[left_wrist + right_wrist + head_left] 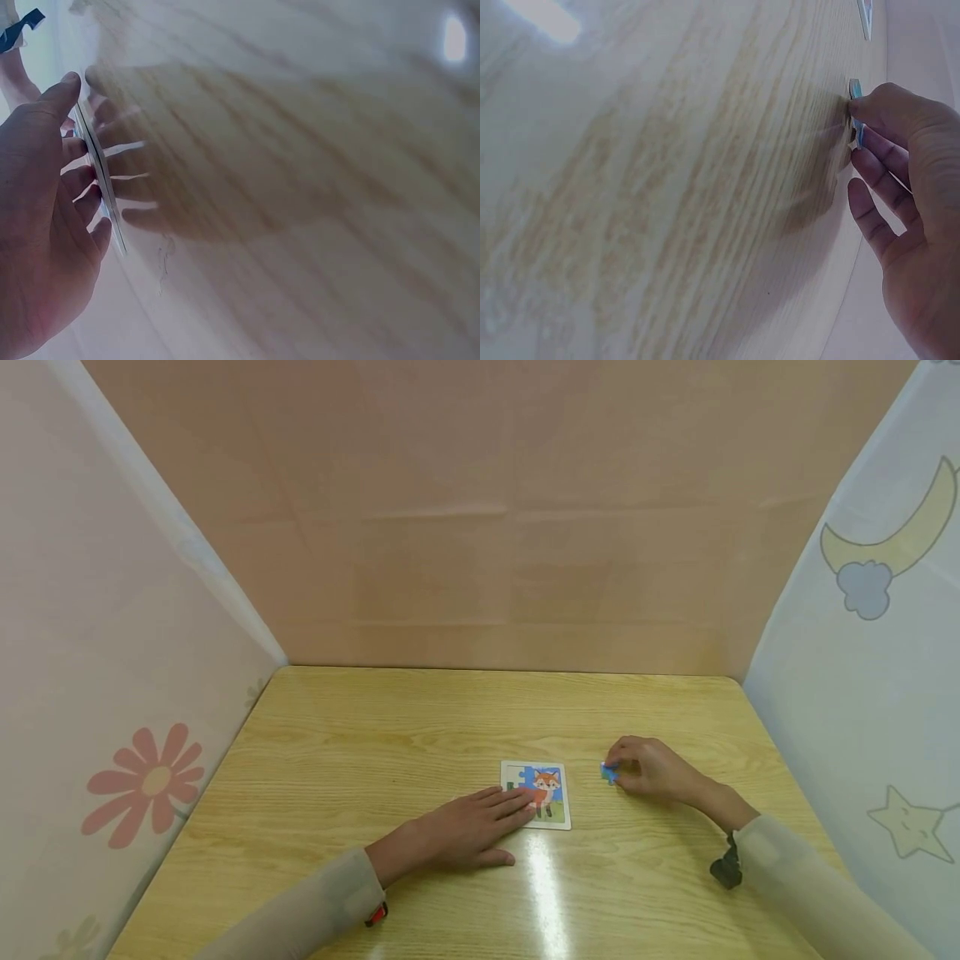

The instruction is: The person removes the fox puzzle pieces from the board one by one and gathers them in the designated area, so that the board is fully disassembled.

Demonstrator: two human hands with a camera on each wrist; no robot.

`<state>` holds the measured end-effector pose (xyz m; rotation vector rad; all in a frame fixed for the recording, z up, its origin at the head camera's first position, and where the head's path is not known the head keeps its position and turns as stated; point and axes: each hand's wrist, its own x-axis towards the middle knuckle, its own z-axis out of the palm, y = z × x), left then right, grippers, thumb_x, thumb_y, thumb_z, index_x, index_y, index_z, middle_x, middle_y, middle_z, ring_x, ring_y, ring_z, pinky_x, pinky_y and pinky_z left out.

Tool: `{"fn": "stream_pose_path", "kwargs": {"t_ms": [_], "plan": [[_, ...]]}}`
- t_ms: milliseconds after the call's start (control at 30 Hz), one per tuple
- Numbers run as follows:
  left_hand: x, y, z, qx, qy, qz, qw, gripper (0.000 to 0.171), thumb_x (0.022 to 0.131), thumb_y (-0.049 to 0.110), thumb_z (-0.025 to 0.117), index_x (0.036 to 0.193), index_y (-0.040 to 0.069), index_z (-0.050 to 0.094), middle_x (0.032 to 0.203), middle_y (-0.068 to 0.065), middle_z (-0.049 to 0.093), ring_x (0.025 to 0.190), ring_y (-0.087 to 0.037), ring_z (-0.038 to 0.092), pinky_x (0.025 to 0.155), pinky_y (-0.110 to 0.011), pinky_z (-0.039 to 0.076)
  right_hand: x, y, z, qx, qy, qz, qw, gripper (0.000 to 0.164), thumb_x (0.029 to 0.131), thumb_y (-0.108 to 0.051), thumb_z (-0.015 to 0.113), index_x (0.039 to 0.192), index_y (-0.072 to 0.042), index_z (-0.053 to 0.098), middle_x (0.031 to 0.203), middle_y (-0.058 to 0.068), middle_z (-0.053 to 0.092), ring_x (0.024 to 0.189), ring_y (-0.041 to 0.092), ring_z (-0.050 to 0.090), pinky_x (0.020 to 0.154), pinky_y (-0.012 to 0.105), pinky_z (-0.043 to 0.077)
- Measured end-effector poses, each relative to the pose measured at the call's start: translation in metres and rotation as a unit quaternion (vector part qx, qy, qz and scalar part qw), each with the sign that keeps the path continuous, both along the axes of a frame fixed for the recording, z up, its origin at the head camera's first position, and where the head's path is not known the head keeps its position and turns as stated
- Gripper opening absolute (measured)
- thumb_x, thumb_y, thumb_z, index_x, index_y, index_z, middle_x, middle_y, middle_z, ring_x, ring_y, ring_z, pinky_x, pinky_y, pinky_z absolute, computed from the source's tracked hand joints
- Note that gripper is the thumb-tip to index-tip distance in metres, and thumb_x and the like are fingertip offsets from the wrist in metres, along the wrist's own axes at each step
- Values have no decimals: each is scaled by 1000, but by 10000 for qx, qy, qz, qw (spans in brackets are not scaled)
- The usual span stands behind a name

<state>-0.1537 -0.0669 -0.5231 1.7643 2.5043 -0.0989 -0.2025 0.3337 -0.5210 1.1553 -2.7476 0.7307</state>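
I count one left hand (474, 828) lying outstretched on one fox puzzle (551, 792) and one right hand (656, 770) pinching one puzzle piece (608, 773).

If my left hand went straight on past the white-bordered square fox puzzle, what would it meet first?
Likely the small blue-and-green jigsaw piece in your right hand, though its height is unclear.

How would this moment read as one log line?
left hand: rests on fox puzzle | right hand: pinches puzzle piece | fox puzzle: pale gap, upper left
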Motion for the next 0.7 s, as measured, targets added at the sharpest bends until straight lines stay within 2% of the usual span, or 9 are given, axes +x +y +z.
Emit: {"fn": "stream_pose_path", "kwargs": {"t_ms": [433,700], "plan": [[0,0,-1,-30,-155,66,9999,73,114,56,29,171,12,17,178,-6,13,164,-20,13,133,-40,19,1,-10,9,28,-82,-138,9999,23,83,2,83,103,-8,81,109,-1,73,96,19,73,81,37,65],[2,0,1,8,-220,96,9997,72,114,55,31,170,11,19,178,-6,16,164,-20,15,133,-40,20,-1,-22,16,5,-197,-3,9998,25,83,4,83,106,-4,79,108,2,73,95,21,73,78,39,65]]}}
